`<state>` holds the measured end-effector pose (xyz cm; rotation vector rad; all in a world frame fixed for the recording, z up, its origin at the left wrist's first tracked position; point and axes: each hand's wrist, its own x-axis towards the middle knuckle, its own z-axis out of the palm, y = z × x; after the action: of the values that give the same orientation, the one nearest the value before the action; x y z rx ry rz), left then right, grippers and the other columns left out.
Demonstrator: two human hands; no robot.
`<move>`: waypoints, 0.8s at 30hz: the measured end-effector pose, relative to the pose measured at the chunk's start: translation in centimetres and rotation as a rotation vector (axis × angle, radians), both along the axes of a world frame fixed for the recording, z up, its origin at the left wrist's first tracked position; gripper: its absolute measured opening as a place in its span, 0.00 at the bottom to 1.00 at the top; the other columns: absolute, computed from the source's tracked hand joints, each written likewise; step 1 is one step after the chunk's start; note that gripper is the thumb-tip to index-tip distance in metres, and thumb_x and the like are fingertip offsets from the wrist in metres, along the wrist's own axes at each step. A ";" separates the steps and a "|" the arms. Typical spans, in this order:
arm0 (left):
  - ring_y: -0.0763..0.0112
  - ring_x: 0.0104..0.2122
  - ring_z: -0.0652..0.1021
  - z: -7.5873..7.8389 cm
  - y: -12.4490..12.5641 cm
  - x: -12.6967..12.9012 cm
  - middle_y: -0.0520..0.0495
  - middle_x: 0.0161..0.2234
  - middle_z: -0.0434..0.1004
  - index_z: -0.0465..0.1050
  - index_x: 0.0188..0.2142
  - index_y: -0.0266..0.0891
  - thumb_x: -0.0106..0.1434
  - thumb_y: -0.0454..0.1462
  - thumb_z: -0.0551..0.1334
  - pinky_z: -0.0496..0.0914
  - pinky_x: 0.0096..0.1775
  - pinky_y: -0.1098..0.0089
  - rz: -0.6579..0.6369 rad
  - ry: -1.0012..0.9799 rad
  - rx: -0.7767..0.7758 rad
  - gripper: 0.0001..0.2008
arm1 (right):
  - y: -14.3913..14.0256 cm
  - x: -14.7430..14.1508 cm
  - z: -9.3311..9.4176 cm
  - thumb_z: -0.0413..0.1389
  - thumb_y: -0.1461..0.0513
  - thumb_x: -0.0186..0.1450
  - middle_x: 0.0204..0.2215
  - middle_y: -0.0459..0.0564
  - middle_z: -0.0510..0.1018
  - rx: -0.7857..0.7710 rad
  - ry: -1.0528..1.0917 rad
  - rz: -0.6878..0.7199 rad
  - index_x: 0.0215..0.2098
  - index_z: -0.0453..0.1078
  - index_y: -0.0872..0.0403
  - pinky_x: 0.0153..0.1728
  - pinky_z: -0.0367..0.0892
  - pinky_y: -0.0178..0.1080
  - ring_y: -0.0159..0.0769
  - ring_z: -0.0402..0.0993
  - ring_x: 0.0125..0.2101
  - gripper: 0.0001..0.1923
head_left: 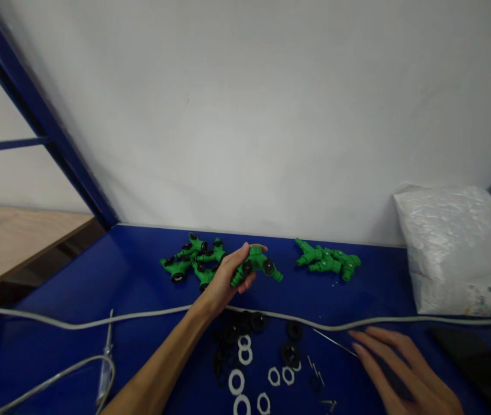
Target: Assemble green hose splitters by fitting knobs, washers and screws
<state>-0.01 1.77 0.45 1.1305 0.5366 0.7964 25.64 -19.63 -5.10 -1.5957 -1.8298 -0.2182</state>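
Connector (256,264) within left fingers (239,257)

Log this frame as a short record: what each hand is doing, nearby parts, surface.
left hand: grips a green plastic Y-shaped fitting
right hand: flat, open, holding nothing
beside left hand: pile of green fittings
further right: second green group
near right hand: white rings, black caps
surface: blue table
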 end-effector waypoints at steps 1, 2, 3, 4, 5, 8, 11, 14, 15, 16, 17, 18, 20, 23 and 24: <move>0.80 0.13 0.59 0.1 -0.1 0.0 0.57 0.15 0.63 0.75 0.50 0.33 0.67 0.56 0.57 0.52 0.19 0.76 -0.020 0.030 0.027 0.29 | 0.8 -1.2 1.2 0.56 0.60 0.69 0.44 0.50 0.83 0.005 0.184 -0.105 0.47 0.77 0.44 0.46 0.77 0.45 0.46 0.81 0.42 0.11; 0.80 0.13 0.60 0.1 -0.3 0.0 0.57 0.15 0.63 0.75 0.51 0.34 0.66 0.56 0.58 0.51 0.18 0.77 -0.035 0.062 0.050 0.29 | 1.9 -2.6 2.5 0.55 0.57 0.70 0.44 0.51 0.82 -0.063 0.366 -0.154 0.47 0.75 0.45 0.46 0.77 0.45 0.45 0.81 0.42 0.10; 0.80 0.14 0.61 0.2 -0.5 0.0 0.57 0.16 0.65 0.74 0.52 0.34 0.66 0.56 0.59 0.51 0.17 0.77 -0.045 0.088 0.065 0.29 | 3.3 -4.0 3.8 0.55 0.54 0.70 0.43 0.52 0.81 -0.145 0.546 -0.131 0.49 0.74 0.47 0.45 0.77 0.45 0.44 0.81 0.41 0.12; 0.80 0.14 0.62 0.1 -0.8 0.1 0.57 0.17 0.66 0.73 0.52 0.35 0.64 0.56 0.60 0.50 0.17 0.78 -0.051 0.105 0.073 0.29 | 4.8 -5.3 5.0 0.55 0.50 0.70 0.43 0.53 0.80 -0.210 0.702 -0.056 0.54 0.70 0.48 0.42 0.78 0.44 0.43 0.82 0.39 0.18; 0.80 0.13 0.63 0.1 -1.0 0.1 0.57 0.18 0.67 0.71 0.52 0.37 0.63 0.56 0.61 0.50 0.16 0.78 -0.060 0.116 0.075 0.29 | 6.3 -6.6 5.9 0.56 0.49 0.68 0.46 0.54 0.78 -0.315 0.818 0.044 0.61 0.64 0.48 0.43 0.77 0.45 0.41 0.81 0.39 0.26; 0.80 0.12 0.63 -0.2 -1.2 0.1 0.58 0.18 0.69 0.66 0.50 0.40 0.61 0.57 0.63 0.51 0.15 0.79 -0.085 0.165 0.098 0.28 | 10.2 -9.0 7.3 0.61 0.50 0.66 0.46 0.52 0.77 -0.543 0.979 0.340 0.63 0.60 0.48 0.42 0.76 0.45 0.38 0.80 0.38 0.31; 0.77 0.11 0.62 0.1 -0.9 0.0 0.59 0.15 0.67 0.66 0.49 0.41 0.65 0.56 0.59 0.53 0.16 0.78 0.004 0.330 0.264 0.24 | 12.0 -9.5 6.6 0.62 0.54 0.66 0.37 0.45 0.77 -0.551 1.008 0.438 0.59 0.63 0.48 0.35 0.73 0.41 0.34 0.76 0.31 0.26; 0.74 0.18 0.69 1.3 -1.2 -0.3 0.54 0.20 0.72 0.71 0.46 0.40 0.68 0.50 0.60 0.60 0.22 0.75 0.284 0.505 0.579 0.18 | 12.4 -8.6 5.4 0.66 0.56 0.62 0.30 0.41 0.76 -0.460 1.188 0.373 0.54 0.65 0.49 0.30 0.68 0.38 0.32 0.72 0.25 0.25; 0.73 0.22 0.72 1.8 -1.8 -0.4 0.52 0.24 0.75 0.73 0.44 0.39 0.68 0.48 0.60 0.63 0.25 0.74 0.375 0.532 0.683 0.15 | 12.5 -8.2 5.1 0.67 0.55 0.60 0.29 0.40 0.76 -0.425 1.285 0.339 0.52 0.65 0.49 0.29 0.67 0.38 0.31 0.72 0.24 0.25; 0.71 0.26 0.74 2.3 -2.7 -0.5 0.49 0.28 0.77 0.75 0.41 0.39 0.70 0.46 0.59 0.66 0.28 0.73 0.423 0.538 0.764 0.13 | 12.5 -7.8 5.0 0.68 0.55 0.59 0.28 0.40 0.77 -0.391 1.378 0.309 0.50 0.65 0.49 0.29 0.67 0.38 0.32 0.72 0.24 0.25; 0.71 0.28 0.74 2.7 -3.8 -0.6 0.47 0.31 0.78 0.76 0.38 0.39 0.70 0.45 0.59 0.67 0.32 0.71 0.415 0.554 0.842 0.13 | 12.6 -7.4 4.9 0.68 0.54 0.58 0.28 0.40 0.78 -0.360 1.456 0.287 0.48 0.64 0.48 0.29 0.67 0.37 0.32 0.72 0.25 0.25; 0.70 0.29 0.74 2.9 -5.2 -0.6 0.48 0.31 0.77 0.78 0.37 0.40 0.70 0.44 0.59 0.68 0.33 0.70 0.309 0.583 0.916 0.12 | 12.7 -7.0 4.9 0.69 0.54 0.58 0.28 0.40 0.79 -0.335 1.515 0.274 0.47 0.64 0.48 0.29 0.67 0.37 0.32 0.73 0.26 0.24; 0.68 0.34 0.76 2.5 -8.1 -0.5 0.48 0.33 0.78 0.80 0.39 0.43 0.70 0.42 0.61 0.70 0.37 0.69 -0.049 0.617 1.020 0.09 | 12.8 -6.5 5.1 0.68 0.54 0.58 0.28 0.40 0.79 -0.310 1.584 0.271 0.44 0.63 0.47 0.30 0.67 0.37 0.33 0.75 0.28 0.23; 0.63 0.39 0.76 0.6 -11.3 0.1 0.48 0.38 0.79 0.79 0.44 0.45 0.68 0.39 0.64 0.71 0.43 0.63 -0.237 0.734 1.152 0.07 | 12.9 -6.3 5.4 0.69 0.55 0.57 0.28 0.42 0.79 -0.314 1.665 0.291 0.42 0.64 0.48 0.30 0.68 0.37 0.34 0.75 0.28 0.22; 0.61 0.40 0.75 -0.2 -11.8 0.3 0.47 0.39 0.78 0.79 0.45 0.44 0.66 0.39 0.66 0.71 0.43 0.61 -0.215 0.786 1.169 0.08 | 12.8 -6.3 5.4 0.69 0.55 0.57 0.28 0.42 0.80 -0.320 1.683 0.302 0.42 0.64 0.49 0.30 0.68 0.38 0.34 0.75 0.28 0.22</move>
<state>0.34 -10.02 0.26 2.5866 0.5655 0.4043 19.37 -6.81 0.33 -0.9325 -0.6612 1.2294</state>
